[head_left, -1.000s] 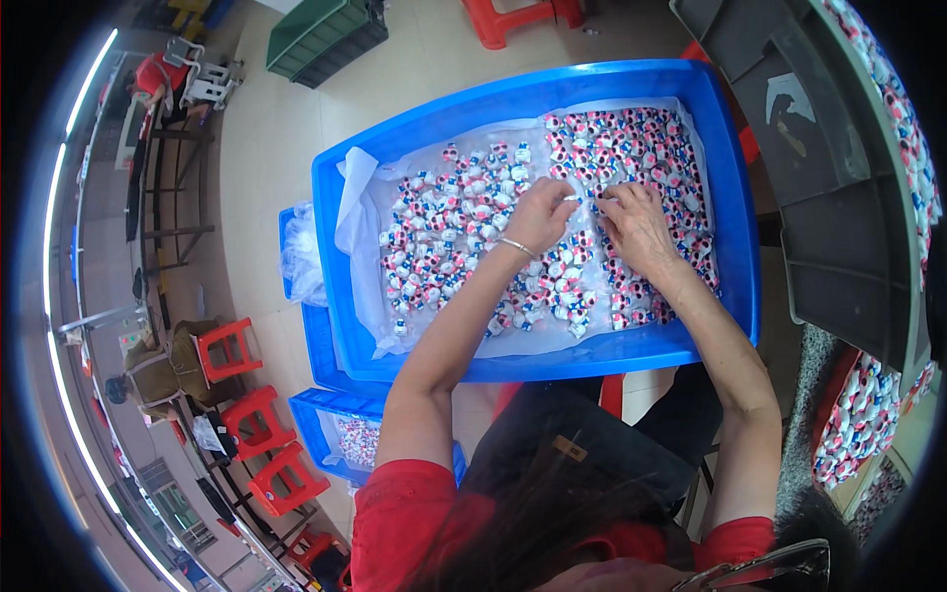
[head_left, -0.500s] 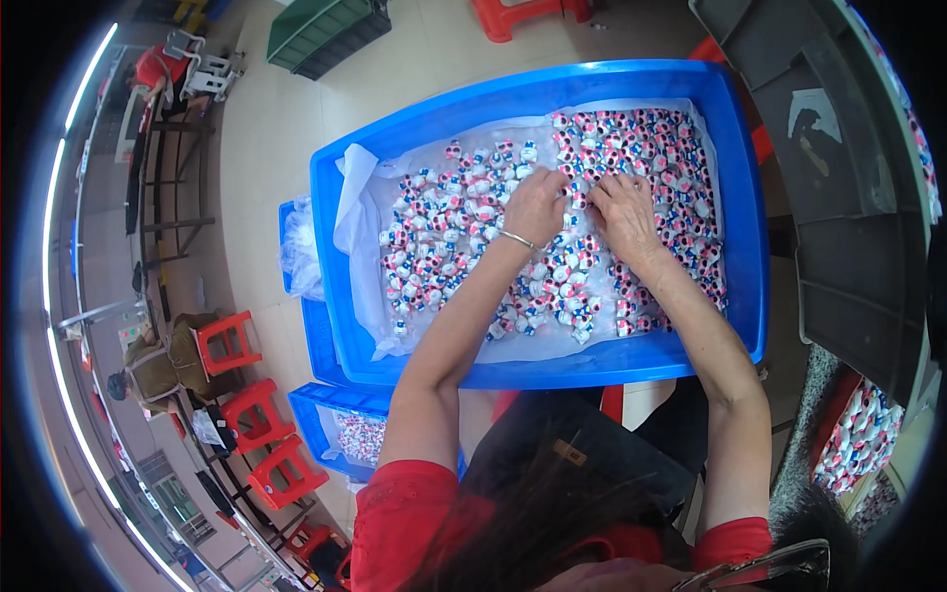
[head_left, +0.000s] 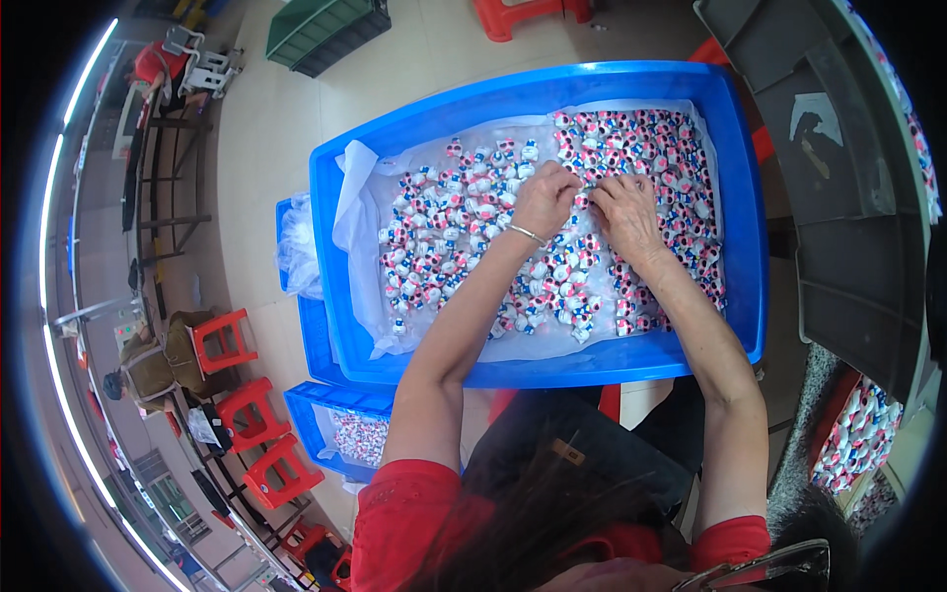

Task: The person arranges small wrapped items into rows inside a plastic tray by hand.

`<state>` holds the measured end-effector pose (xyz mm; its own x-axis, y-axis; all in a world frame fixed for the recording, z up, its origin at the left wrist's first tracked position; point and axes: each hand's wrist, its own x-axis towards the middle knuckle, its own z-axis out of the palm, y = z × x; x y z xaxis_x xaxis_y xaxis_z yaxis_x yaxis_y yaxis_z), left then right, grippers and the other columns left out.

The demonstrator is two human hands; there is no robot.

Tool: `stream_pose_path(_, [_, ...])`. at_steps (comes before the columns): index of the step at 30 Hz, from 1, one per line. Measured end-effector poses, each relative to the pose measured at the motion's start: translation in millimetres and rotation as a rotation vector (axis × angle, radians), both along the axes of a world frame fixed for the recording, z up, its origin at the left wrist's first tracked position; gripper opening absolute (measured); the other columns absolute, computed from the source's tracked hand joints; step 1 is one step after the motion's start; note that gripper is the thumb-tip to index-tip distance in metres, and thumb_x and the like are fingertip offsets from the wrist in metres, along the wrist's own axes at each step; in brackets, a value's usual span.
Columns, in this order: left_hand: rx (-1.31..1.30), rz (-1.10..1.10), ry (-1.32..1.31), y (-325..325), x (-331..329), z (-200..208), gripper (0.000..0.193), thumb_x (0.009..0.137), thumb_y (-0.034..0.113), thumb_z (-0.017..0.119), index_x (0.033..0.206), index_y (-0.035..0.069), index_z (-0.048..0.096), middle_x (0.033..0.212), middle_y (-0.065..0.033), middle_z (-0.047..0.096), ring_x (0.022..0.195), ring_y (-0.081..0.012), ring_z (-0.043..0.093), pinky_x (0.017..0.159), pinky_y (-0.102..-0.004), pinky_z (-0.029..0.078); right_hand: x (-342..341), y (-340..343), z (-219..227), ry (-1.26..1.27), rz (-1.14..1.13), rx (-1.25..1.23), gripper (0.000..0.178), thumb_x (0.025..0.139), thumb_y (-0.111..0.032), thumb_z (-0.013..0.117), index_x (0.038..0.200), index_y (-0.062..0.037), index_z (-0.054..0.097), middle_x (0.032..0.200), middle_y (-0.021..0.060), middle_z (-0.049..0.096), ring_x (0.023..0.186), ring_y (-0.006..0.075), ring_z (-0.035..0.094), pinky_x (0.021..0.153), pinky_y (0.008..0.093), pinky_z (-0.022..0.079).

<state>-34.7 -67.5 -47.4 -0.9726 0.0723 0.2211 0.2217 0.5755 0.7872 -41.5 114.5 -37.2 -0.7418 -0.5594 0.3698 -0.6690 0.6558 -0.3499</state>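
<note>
A large blue tub (head_left: 538,373) lined with white sheeting holds many small figurines in white, pink and blue. On its left side the loose figurines (head_left: 434,266) lie scattered at various angles; those on the right, the packed figurines (head_left: 681,148), stand close together in rows. My left hand (head_left: 545,205), with a bracelet at the wrist, is closed in a pinch at the border between the two groups. Facing it, my right hand (head_left: 627,215) has its fingers curled down. A small figurine (head_left: 581,200) shows between the fingertips of both hands; the exact grip is partly hidden.
Left of the tub are a bag of clear plastic (head_left: 298,247) and a blue crate (head_left: 321,419) with more small pieces. A grey bin (head_left: 858,197) rises at the right. Red stools (head_left: 252,414) and a seated person (head_left: 163,365) are farther left.
My left hand has shifted slightly right, and its fingertips have closed in toward the right hand. The right hand has barely moved, staying over the edge of the rows.
</note>
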Motion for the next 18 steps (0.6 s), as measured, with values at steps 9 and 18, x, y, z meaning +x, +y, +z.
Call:
stream_pose_path(9, [-0.039,0.050,0.013,-13,7,15,0.010,0.080,0.001,0.065,0.091,0.004,0.066,0.089,-0.0114,0.061,0.077,-0.0259,0.063,0.068,-0.0334,0.051,3,1,9,-0.103,-0.044,-0.036,0.034,0.072,-0.008,0.071,0.105,-0.0109,0.064,0.104,0.0038,0.060,0.101,0.0230,0.054,0.094,0.0432,0.037])
stream_pose_path(18, [-0.702,-0.116,-0.209,1,27,36,0.022,0.073,0.021,0.072,0.092,0.009,0.068,0.092,-0.0122,0.063,0.094,-0.0317,0.059,0.082,-0.0433,0.048,8,22,38,-0.131,-0.077,-0.050,0.032,0.076,-0.004,0.068,0.107,-0.0089,0.065,0.105,0.0072,0.059,0.103,0.0267,0.054,0.093,0.0435,0.041])
